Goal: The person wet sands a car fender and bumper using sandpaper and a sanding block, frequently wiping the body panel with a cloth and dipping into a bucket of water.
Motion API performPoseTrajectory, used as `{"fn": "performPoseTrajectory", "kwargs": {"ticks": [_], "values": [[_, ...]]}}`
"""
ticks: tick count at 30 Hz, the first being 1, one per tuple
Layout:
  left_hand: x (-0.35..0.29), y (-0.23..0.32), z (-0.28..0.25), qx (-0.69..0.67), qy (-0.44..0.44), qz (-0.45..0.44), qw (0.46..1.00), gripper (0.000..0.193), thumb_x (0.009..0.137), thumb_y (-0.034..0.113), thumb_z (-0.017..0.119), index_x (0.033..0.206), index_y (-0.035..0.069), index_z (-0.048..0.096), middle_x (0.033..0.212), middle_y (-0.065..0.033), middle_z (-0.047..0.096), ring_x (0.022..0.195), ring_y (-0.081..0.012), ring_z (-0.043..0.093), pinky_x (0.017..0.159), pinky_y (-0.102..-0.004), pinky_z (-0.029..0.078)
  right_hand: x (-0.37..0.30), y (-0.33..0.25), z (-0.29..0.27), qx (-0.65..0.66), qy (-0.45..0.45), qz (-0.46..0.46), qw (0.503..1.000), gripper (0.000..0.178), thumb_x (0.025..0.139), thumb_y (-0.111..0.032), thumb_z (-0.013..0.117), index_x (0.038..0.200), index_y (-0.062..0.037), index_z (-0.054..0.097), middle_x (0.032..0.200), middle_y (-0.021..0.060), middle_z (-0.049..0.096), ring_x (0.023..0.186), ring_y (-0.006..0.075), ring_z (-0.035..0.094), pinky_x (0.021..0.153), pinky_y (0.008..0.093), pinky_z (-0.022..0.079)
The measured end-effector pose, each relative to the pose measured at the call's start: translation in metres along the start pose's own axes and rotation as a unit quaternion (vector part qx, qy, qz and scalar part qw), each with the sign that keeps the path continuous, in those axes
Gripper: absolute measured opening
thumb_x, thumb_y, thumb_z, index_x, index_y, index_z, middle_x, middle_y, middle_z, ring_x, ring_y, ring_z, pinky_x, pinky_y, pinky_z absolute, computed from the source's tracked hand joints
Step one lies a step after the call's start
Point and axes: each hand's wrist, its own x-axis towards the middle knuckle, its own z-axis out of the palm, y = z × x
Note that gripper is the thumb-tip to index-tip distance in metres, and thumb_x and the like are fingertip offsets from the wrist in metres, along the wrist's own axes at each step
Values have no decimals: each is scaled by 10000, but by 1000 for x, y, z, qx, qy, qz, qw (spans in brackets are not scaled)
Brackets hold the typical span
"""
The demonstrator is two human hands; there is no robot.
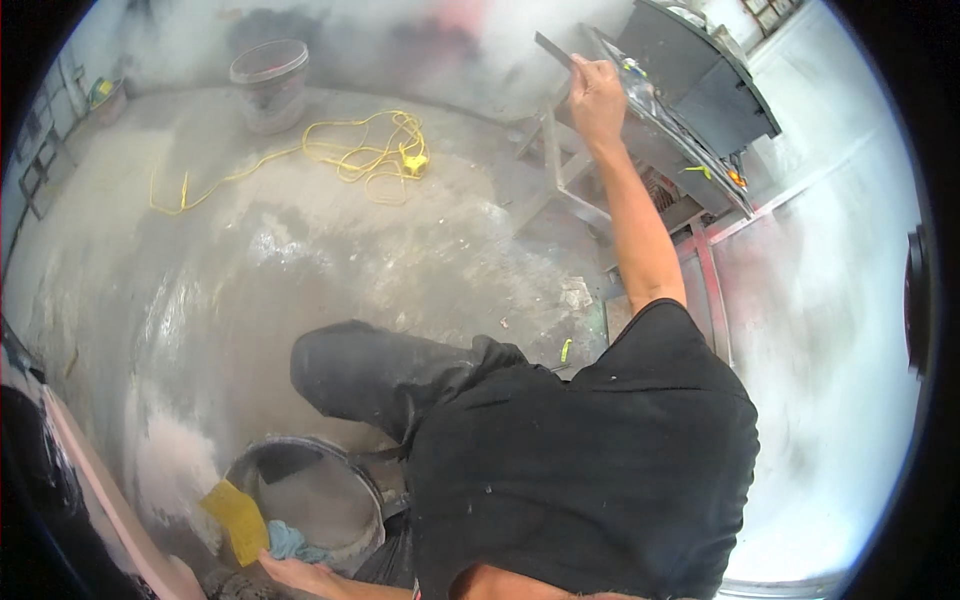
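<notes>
In my left hand (290, 572), at the lower left, is a stiff yellow sheet (236, 522), gripped by its lower edge. A crumpled light-blue cloth (290, 541) lies beside that hand, against the rim of a round dark bucket (375, 490); greyish, murky contents show inside. My right arm reaches far forward to the upper right. There my right hand (598, 95) is closed on a dark flat strip (553, 48), its free end pointing up and left. The strip's other end is hidden by my fingers.
By my right hand stands a metal-framed table (700, 150) with a grey bin (690, 70) and loose items. A tangled yellow cord (370, 150) and a large bucket (270, 85) are on the dusty floor ahead. A pinkish panel edge (100, 490) rises at the lower left.
</notes>
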Motion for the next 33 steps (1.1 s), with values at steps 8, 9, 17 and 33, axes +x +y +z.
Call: {"fn": "performPoseTrajectory", "kwargs": {"ticks": [8, 9, 17, 33], "values": [[36, -93, 13, 89, -33, 124, 988, 413, 1047, 136, 396, 1306, -117, 594, 1346, -327, 610, 1268, -469, 566, 1108, -491, 424, 30, 186, -24, -329, -170, 55, 927, 352, 1038, -260, 576, 1357, -155, 682, 1185, 132, 697, 1114, 340, 694, 921, 537, 560], [31, -90, 21, 83, -39, 122, 988, 413, 1047, 136, 396, 1306, -117, 594, 1346, -327, 610, 1268, -469, 566, 1108, -491, 424, 19, 213, -30, -366, -186, 115, 904, 436, 1048, -320, 563, 1452, -158, 571, 1364, 147, 616, 1272, 360, 599, 1018, 640, 463], [-16, -9, -3, -81, -15, 33, 996, 441, 1046, 180, 448, 1350, -78, 636, 1360, -249, 654, 1246, -361, 613, 1103, -450, 456, -30, 171, 43, -301, -203, 141, 921, 654, 1071, -465, 499, 1550, -25, 436, 1590, 201, 481, 1480, 428, 410, 1190, 724, 268], [-64, 55, -66, -108, 235, -68, 964, 307, 989, 203, 571, 998, -92, 654, 769, -136, 584, 748, -191, 505, 734, -383, 461, -332, -587, -71, 539, -628, -547, 130, 314, 963, -256, 663, 1071, 22, 760, 1037, 280, 745, 1026, 467, 701, 930, 531, 549]]}}
